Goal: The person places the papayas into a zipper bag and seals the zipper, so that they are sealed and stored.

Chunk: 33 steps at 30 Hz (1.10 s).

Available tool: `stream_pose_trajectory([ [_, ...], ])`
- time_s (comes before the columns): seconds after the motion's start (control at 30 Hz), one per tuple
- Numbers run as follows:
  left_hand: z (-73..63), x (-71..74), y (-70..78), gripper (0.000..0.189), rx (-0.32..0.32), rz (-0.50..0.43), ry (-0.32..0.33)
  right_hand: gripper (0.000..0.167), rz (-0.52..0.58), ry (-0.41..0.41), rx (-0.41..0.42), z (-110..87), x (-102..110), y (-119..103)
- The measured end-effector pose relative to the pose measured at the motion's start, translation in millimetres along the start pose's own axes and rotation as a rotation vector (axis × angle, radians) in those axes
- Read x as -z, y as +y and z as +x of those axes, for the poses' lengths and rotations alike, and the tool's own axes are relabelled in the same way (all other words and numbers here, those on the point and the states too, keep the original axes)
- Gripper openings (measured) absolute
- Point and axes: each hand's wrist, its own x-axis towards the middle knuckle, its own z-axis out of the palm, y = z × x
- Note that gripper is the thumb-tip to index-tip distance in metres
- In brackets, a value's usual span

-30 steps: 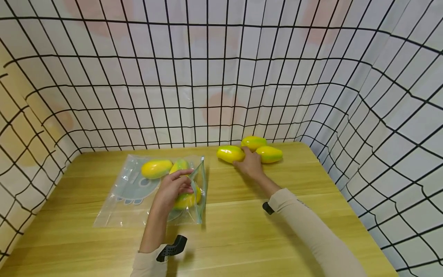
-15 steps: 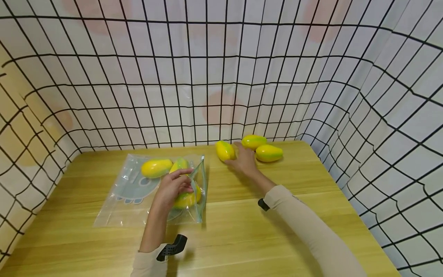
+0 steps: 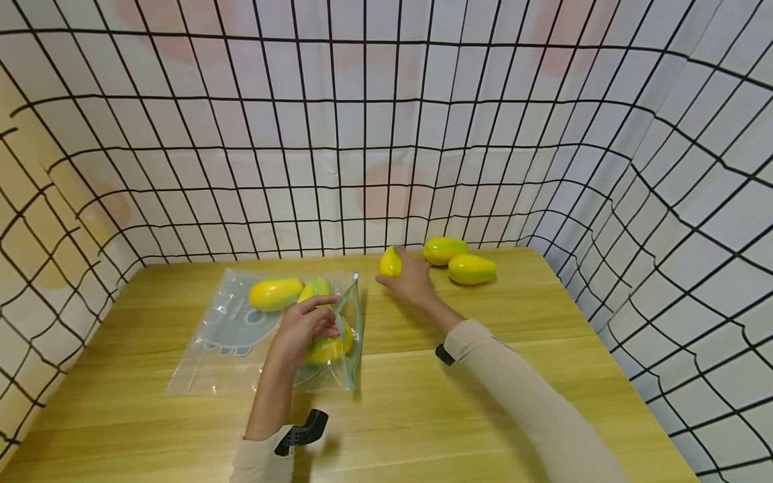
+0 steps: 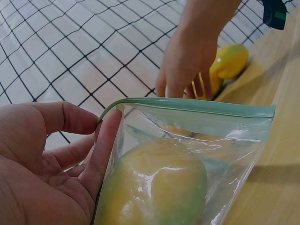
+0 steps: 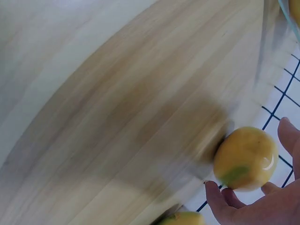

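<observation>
My left hand (image 3: pixel 304 329) pinches the green zip edge of a clear zip bag (image 3: pixel 205 369) between thumb and finger, holding its mouth up. Inside the bag lie three yellow-green mangoes; one mango (image 4: pixel 154 183) fills the lower middle of the left wrist view. At the back of the table my right hand (image 3: pixel 413 278) has its fingers and thumb curved round another mango (image 3: pixel 390 263). In the right wrist view that mango (image 5: pixel 246 158) sits between the fingers and thumb; how firmly it is held is hard to tell.
Two more mangoes, one at the back (image 3: pixel 445 250) and one nearer (image 3: pixel 472 269), lie right of my right hand. A black wire grid (image 3: pixel 362 181) with pale sheeting behind it stands round the back and sides of the wooden table (image 3: pixel 423 416).
The mango by my right hand has turned from lying sideways to end-on. My right hand has shifted left round it. My left hand and the bag stay put.
</observation>
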Motion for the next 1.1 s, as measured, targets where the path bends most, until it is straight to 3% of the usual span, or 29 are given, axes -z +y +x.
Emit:
stream_pose_trajectory([
  [0.33, 0.6, 0.4, 0.4, 0.038, -0.001, -0.002, -0.009, 0.079, -0.008, 0.009, -0.050, -0.2, -6, -6],
  [0.67, -0.6, 1.2, 1.7, 0.039, 0.016, -0.012, -0.010, 0.077, 0.022, 0.025, -0.031, -5.8, -14, -8],
  [1.1, -0.6, 0.8, 0.9, 0.039, 0.011, -0.011, -0.004, 0.078, 0.016, 0.038, -0.078, -7.5, -14, -6],
])
